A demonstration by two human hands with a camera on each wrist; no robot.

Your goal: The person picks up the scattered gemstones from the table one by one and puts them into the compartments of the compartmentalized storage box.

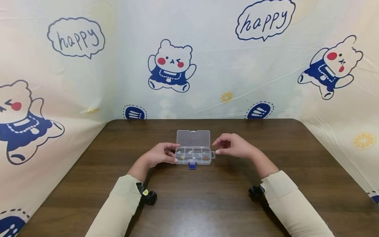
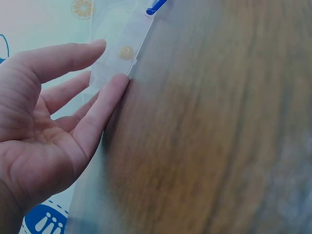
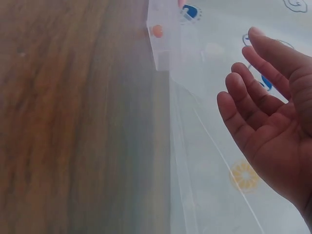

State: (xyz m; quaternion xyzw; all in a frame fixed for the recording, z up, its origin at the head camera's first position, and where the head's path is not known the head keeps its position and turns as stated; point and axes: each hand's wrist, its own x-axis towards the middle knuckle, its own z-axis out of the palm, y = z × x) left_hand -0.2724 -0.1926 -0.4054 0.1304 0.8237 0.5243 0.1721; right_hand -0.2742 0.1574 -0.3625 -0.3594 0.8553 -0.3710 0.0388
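A clear plastic compartment box (image 1: 193, 158) lies on the brown table, its clear lid (image 1: 193, 138) raised at the back and its blue latch (image 1: 192, 166) hanging down in front. Inside its compartments are a yellow bead (image 1: 182, 157), an orange bead (image 1: 206, 158) and several small pale pieces. My left hand (image 1: 160, 154) holds the box's left end, thumb at the front corner and fingers toward the back. Beside the right end, near the hanging tab (image 1: 213, 154), my right hand (image 1: 235, 145) has loosely bent fingers, with nothing between them in the right wrist view.
The brown wooden table (image 1: 195, 200) has rounded far corners. Behind it and along both sides hangs a pale cloth (image 1: 207, 65) with bear drawings and lettering. A black wrist camera (image 1: 150, 197) sits at the left sleeve, another black camera (image 1: 255, 192) at the right.
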